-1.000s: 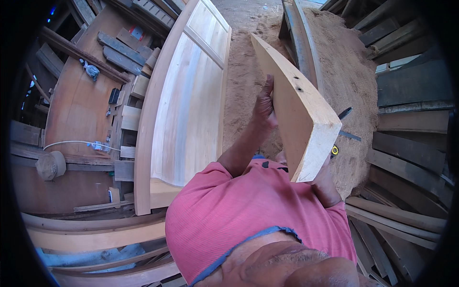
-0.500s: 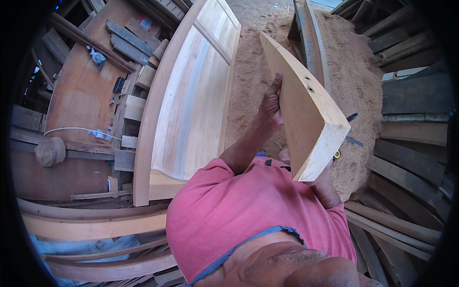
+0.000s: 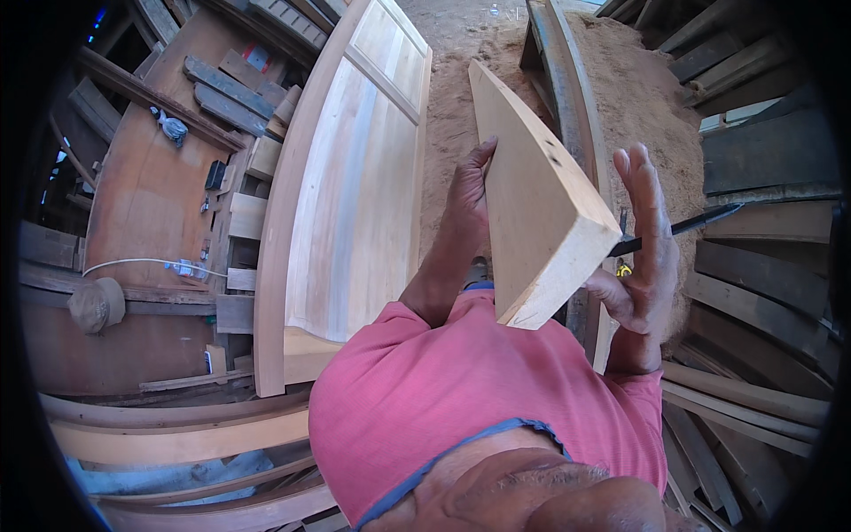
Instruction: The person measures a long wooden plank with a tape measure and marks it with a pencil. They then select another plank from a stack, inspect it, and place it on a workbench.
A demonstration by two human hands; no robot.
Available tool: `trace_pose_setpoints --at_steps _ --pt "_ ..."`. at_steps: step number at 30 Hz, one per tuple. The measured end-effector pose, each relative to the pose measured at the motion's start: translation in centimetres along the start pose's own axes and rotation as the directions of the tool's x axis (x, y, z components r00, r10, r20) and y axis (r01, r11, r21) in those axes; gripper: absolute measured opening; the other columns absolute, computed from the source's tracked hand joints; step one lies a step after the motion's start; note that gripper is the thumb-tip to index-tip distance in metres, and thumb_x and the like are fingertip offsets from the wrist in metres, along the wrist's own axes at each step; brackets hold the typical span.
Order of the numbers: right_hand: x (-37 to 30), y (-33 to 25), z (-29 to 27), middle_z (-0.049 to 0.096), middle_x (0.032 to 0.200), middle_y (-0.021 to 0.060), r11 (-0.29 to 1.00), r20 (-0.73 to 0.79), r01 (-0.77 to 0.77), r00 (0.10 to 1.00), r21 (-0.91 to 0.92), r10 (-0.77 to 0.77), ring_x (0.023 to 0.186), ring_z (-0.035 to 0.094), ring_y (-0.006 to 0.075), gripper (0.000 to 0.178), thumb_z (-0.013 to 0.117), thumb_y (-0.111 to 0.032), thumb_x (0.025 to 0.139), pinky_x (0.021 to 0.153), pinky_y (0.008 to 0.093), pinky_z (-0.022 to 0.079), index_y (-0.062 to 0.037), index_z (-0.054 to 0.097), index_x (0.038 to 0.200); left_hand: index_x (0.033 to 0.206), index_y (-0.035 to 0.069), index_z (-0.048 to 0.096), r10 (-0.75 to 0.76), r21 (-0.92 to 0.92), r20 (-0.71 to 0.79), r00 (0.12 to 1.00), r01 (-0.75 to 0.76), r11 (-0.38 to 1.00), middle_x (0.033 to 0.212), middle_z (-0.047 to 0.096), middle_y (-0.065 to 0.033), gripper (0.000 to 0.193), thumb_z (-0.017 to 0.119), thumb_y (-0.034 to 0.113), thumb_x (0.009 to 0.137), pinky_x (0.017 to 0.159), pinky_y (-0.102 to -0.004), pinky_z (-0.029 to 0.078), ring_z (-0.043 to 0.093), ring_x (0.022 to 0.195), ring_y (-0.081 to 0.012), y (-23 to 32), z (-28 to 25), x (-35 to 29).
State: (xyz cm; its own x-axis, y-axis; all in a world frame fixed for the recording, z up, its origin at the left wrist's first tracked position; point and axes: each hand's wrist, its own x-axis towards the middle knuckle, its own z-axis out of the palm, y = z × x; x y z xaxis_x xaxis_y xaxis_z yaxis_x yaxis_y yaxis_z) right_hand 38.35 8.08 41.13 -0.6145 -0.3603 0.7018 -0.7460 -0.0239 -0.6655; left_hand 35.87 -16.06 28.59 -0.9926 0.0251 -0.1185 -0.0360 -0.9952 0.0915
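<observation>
Grips plank (image 3: pixel 536 204) with left hand (image 3: pixel 465 195) along its left edge, tilted before pink shirt (image 3: pixel 496 372), right of panelled door (image 3: pixel 381 177). Holds right hand (image 3: pixel 654 253) open by the near end — cannot tell whether touching. Best to keep left grip firm against tipping — and mind dark strip (image 3: pixel 705 220) behind right hand.

Soft, diffuse daylight casts mild shadows. The paneled wooden door (image 3: pixel 355 195) and the end of the thick board (image 3: pixel 541 213) look bright; the upper left is dim. Fisheye distortion bends the planks (image 3: pixel 758 308) at right, inside black, rounded corners; fine detail looks slightly soft.
</observation>
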Motion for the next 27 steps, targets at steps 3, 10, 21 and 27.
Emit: trace_pose_setpoints --at_steps 3,10,21,27 --pt "1.9 0.6 -1.0 0.061 0.143 0.0245 0.968 0.332 0.220 0.928 -0.125 -0.168 0.138 0.056 0.0387 0.080 0.083 -0.049 0.078 0.119 0.0540 0.035 -0.0039 0.063 0.140 0.133 -0.006 0.056 -0.088 0.103 0.016 0.996 0.086 0.991 0.124 0.069 -0.0236 0.040 0.058 0.015 0.100 0.104 -0.0474 0.055 0.070 0.112 -0.0323 1.3 -0.4 -0.7" --pt "-1.1 3.3 0.5 0.073 0.125 0.0178 0.981 0.332 0.173 0.924 0.085 -0.192 0.125 0.067 0.0341 0.059 0.086 -0.035 0.071 0.114 0.0529 0.044 -0.0025 0.074 0.119 0.151 -0.010 0.034 0.072 0.239 0.181 0.981 -0.115 0.964 0.147 0.052 -0.0262 0.068 0.058 0.031 0.102 0.119 -0.0489 0.038 0.052 0.137 -0.0337 0.7 -0.9 -3.5" --pt "-3.2 2.1 7.1 0.073 0.103 0.0181 0.995 -0.192 0.095 0.977 0.008 -0.092 0.085 0.072 0.0267 0.049 0.085 -0.010 0.085 0.071 0.0346 0.058 0.0108 0.063 0.124 0.159 -0.015 -0.001 -0.009 0.714 0.686 0.728 -0.675 -0.184 0.169 0.006 -0.0339 0.124 0.075 0.055 0.090 0.128 -0.0433 0.012 0.009 0.159 -0.0360 -0.8 4.3 -2.1" --pt "-2.3 1.8 7.2 0.073 0.110 0.0203 0.990 -0.129 0.111 0.984 -0.091 -0.122 0.094 0.076 0.0266 0.064 0.085 -0.009 0.084 0.078 0.0335 0.060 0.0147 0.054 0.135 0.157 -0.006 -0.022 0.084 0.745 0.647 0.758 -0.651 0.144 0.167 0.004 -0.0363 0.147 0.081 0.064 0.078 0.127 -0.0404 0.013 0.009 0.159 -0.0344 -0.7 5.1 -1.3"
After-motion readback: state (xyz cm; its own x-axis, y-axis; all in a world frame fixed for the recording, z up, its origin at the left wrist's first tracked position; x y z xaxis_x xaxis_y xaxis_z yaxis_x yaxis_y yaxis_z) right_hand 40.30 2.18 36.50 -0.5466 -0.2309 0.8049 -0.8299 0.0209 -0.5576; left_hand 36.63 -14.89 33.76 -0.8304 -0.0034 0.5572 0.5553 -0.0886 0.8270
